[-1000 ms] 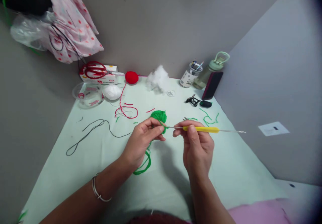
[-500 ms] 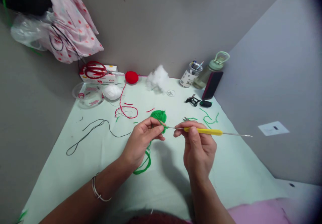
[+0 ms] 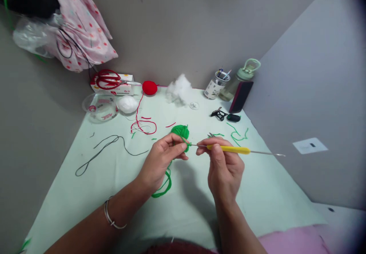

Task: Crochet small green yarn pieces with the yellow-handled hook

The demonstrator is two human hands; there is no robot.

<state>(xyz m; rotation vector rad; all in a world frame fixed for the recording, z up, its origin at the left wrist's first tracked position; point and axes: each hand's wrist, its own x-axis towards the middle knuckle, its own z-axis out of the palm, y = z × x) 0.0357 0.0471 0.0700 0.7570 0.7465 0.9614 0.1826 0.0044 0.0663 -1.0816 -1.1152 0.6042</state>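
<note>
My left hand (image 3: pixel 164 157) pinches a small piece of green yarn (image 3: pixel 188 145) between thumb and fingers. In my right hand (image 3: pixel 225 166) is a crochet hook (image 3: pixel 228 149) with a yellow handle, held like a pen. Its thin metal tip points left and meets the green yarn at my left fingertips. The hook's other metal end sticks out to the right. Just behind my left hand lies a green yarn ball (image 3: pixel 180 131), partly covered by the fingers. Loops of green yarn (image 3: pixel 167 187) hang or lie below my left wrist.
At the back stand a white box with red scissors (image 3: pixel 107 79), a plastic bowl (image 3: pixel 100 109), a red yarn ball (image 3: pixel 150 88), white stuffing (image 3: pixel 180 89), a pen cup (image 3: pixel 216 85), a bottle (image 3: pixel 233 84) and a phone (image 3: pixel 241 96). Dark cord (image 3: pixel 114 136) lies left.
My right hand and the crochet hook have shifted slightly left, bringing the hook's tip further into the green yarn. My left hand stays almost still.
</note>
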